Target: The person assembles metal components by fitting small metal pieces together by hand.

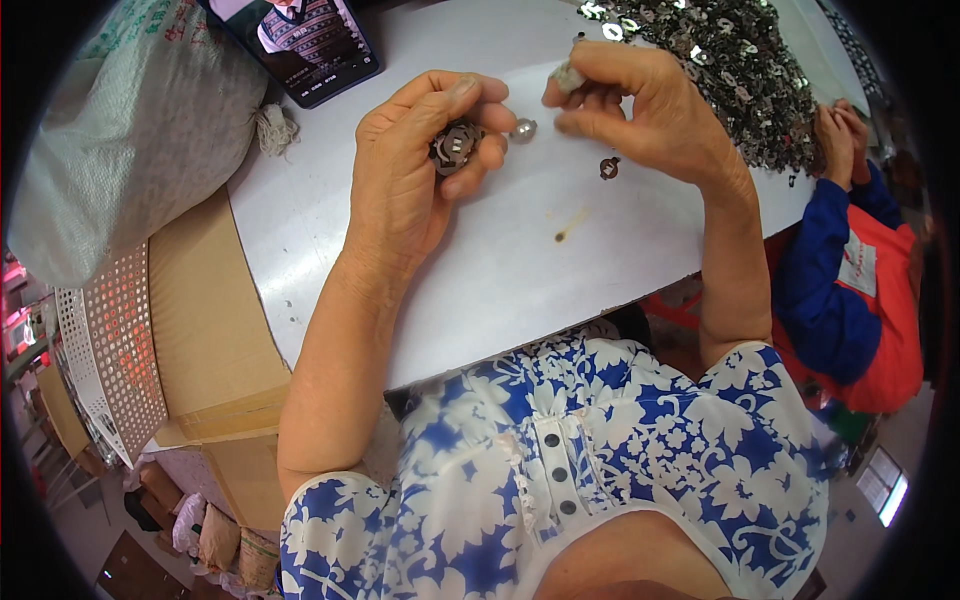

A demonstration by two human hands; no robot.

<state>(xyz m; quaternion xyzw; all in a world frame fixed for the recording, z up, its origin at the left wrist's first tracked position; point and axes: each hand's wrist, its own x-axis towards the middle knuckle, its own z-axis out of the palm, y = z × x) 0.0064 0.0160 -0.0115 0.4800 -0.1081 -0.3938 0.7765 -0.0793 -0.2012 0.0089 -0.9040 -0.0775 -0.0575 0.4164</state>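
Note:
My left hand (400, 150) is closed around dark round metal parts (456, 148) with small cut-outs. Fingers and thumb hide some of their edges, so how many there are is unclear. Just beside these fingertips is a shiny silver dome-shaped piece (523, 130); whether the fingers touch it cannot be made out. Over the table to the right, my right hand (655, 110) pinches a small grey-green lump (568, 78), whose kind does not show. Below that hand, a single small dark metal part (609, 167) with a ring shape lies on the white tabletop (470, 290).
A large heap of small metal parts (745, 80) covers the table's far right. At the far left stand a phone (310, 60) and a bulging white sack (140, 140) above a cardboard box (210, 310). Another person's blue sleeve (830, 290) and hands are at the right edge.

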